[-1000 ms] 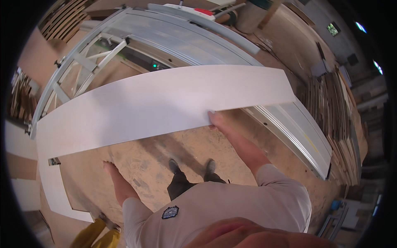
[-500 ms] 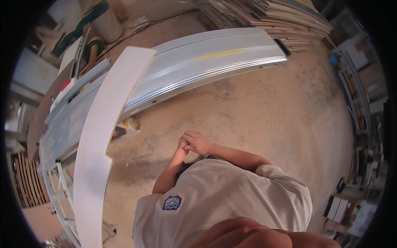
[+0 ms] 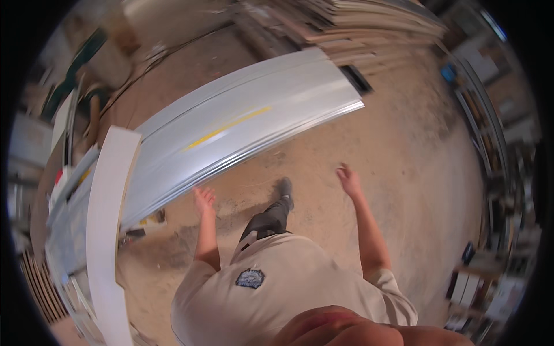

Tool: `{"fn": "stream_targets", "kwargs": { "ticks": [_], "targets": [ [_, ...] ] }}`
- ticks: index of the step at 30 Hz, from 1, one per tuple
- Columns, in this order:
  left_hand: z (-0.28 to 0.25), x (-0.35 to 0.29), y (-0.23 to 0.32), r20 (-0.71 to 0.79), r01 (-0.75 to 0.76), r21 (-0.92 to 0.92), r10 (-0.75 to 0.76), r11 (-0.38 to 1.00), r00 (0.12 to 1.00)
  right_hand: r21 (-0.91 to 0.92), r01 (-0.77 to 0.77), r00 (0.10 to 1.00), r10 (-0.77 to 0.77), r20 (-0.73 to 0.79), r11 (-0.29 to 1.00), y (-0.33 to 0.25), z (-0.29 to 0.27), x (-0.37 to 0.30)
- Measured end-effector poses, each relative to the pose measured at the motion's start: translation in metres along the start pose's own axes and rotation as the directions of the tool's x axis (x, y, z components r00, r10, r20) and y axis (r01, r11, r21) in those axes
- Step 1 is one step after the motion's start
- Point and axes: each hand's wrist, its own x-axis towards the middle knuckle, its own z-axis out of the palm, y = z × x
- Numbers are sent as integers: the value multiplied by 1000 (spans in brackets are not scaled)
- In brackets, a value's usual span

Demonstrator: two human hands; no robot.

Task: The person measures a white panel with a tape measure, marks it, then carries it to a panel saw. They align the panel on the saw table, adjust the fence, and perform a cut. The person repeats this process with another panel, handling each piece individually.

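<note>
Both my hands are in the air, apart and empty. My left hand (image 3: pixel 204 199) has its fingers spread beside the near edge of a long silver metal sliding table (image 3: pixel 277 92); I cannot tell whether it touches. Out to the right, over the floor, my right hand (image 3: pixel 348 180) hangs with loosely bent, slightly blurred fingers and nothing visible in it. A long white board (image 3: pixel 107 202) with a small notch in its near edge lies across the left part of the metal table. A yellow strip (image 3: pixel 228 128) runs along the tabletop.
Stacked sheets and planks (image 3: pixel 369 29) lie beyond the table's far end, where a black end piece (image 3: pixel 356 81) sticks out. Dusty concrete floor (image 3: pixel 404 173) spreads right of me. Shelving (image 3: pixel 476 127) lines the right side. A green machine with a hose (image 3: pixel 75 72) stands at far left.
My hands were clasped before my body and have parted, one to each side. A leg has come into view, stepping forward. The table and board have shifted left and lower in view.
</note>
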Motion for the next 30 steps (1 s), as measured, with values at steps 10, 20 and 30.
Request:
{"fn": "stream_targets", "kwargs": {
  "ticks": [10, 20, 30],
  "targets": [
    [85, 14, 48, -855, -64, -8, 26, 998, 519, -470, -4, 995, -41, -86, 883, 80, -134, 257],
    [133, 9, 36, -937, 5, 148, 139, 989, 320, -525, -6, 1000, 10, 6, 851, 156, -118, 490],
    [120, 25, 44, -954, 148, 224, 186, 963, 235, -521, -217, 972, 131, -197, 825, 100, -97, 480]
  ]
}}
